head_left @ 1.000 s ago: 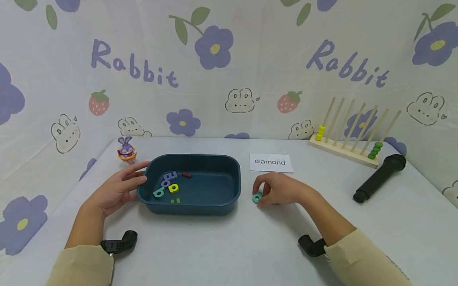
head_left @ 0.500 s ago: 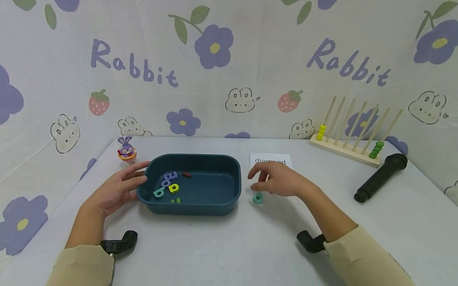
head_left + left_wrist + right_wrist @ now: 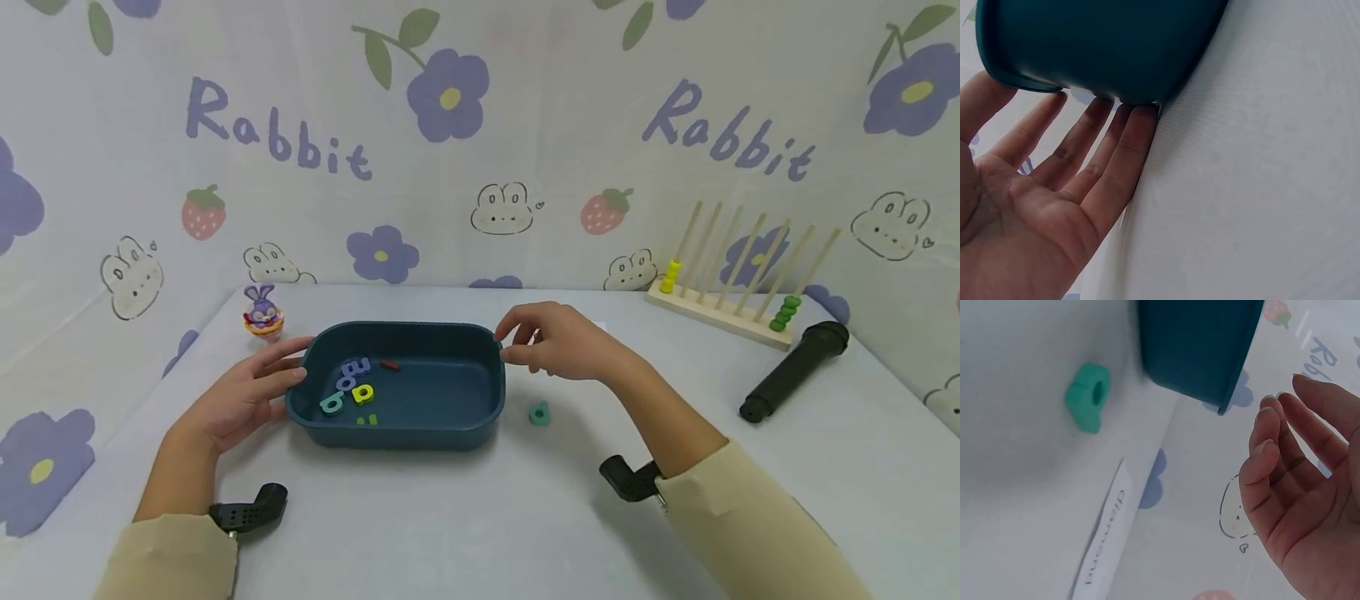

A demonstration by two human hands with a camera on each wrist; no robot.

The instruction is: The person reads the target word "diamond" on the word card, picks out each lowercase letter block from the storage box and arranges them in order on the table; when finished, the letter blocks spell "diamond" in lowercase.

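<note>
A dark teal plastic bin (image 3: pixel 420 439) stands on the white table, with several small letters at its left end. Among them are a purple m (image 3: pixel 356 367), a purple o (image 3: pixel 346 382), a yellow letter (image 3: pixel 363 394) and a teal letter (image 3: pixel 332 404). My left hand (image 3: pixel 243 392) rests its extended fingertips against the bin's left end; the left wrist view shows the same fingers (image 3: pixel 1119 156) at its wall. My right hand (image 3: pixel 558 342), fingers relaxed and holding nothing, hovers by the bin's right rim. Below it, a teal letter like a d (image 3: pixel 539 413) lies on the table.
A card reading "diamond" (image 3: pixel 1102 537) lies behind the right hand, mostly hidden in the head view. At the back right are a wooden bead rack (image 3: pixel 720 315) and a black microphone-like cylinder (image 3: pixel 795 371). A purple rabbit figurine (image 3: pixel 263 312) stands back left.
My right hand has let go of the teal letter, leaving it on the table, then risen and moved back and left to the bin's right rim. My left hand has stayed put.
</note>
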